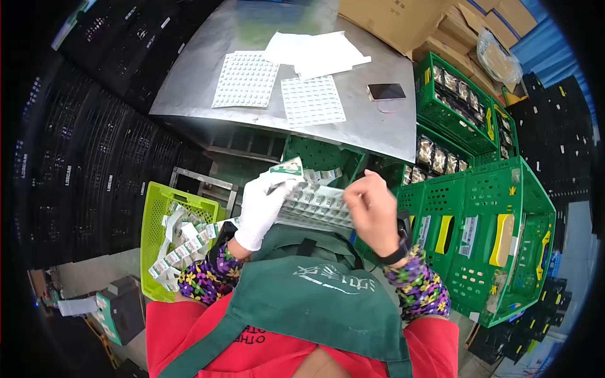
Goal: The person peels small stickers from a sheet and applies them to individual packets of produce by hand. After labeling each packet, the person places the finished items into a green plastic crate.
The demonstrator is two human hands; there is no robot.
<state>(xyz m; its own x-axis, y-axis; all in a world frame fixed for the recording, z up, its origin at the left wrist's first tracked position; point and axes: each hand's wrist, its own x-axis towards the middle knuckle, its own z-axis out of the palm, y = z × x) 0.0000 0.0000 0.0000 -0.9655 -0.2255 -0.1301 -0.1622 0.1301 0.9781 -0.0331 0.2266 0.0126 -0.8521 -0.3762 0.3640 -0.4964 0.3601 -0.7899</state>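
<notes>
On the counter (183,88), the phone (386,92) lies right of the sheets (313,101). Crates (457,101) stand right of the counter; a basket (150,220) left of the apron (315,302) holds labels (183,252).

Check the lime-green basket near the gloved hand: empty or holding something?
Holding something: strips of printed labels lie loosely heaped inside the lime-green basket. How deep the heap goes, cannot tell.
</notes>
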